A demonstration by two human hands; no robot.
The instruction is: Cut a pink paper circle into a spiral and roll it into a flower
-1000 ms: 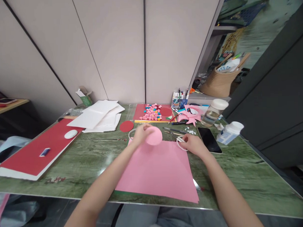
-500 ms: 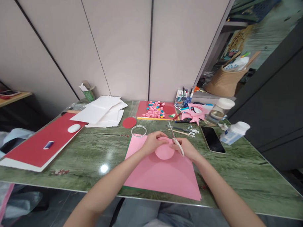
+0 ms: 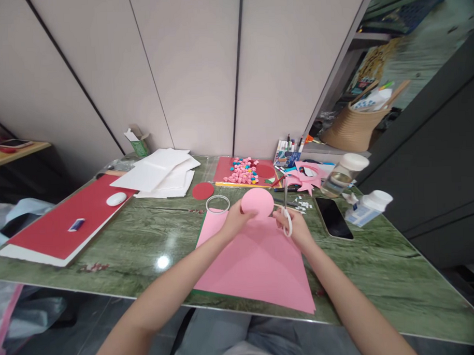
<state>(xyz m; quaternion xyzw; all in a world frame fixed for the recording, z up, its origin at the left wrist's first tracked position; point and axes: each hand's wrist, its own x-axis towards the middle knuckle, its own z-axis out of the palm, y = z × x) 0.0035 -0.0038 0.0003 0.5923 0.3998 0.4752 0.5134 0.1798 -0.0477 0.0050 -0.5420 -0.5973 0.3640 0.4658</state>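
A round pink paper disc (image 3: 257,202) is pinched at its lower left edge by my left hand (image 3: 237,219), thumb across its face. My right hand (image 3: 295,228), just right of the disc and apart from it, grips a pair of white-handled scissors (image 3: 288,221) with the blades pointing up and away. Below both hands lies a large pink paper sheet (image 3: 256,270) on the table. Near my left hand's fingers rests a clear ring (image 3: 217,203) at the sheet's top corner, with a red paper disc (image 3: 202,190) behind it.
Pink paper scraps (image 3: 305,177), a phone (image 3: 334,218), a white bottle (image 3: 368,208) and a clear jar (image 3: 344,176) stand or lie to the right. Small pink and blue pieces (image 3: 242,172) are heaped at the back. White sheets (image 3: 159,170) and a red board (image 3: 67,219) lie left.
My left hand has raised the pink disc and turned its face toward me. My right hand has drawn off the disc, keeping the scissors, which now point more upright.
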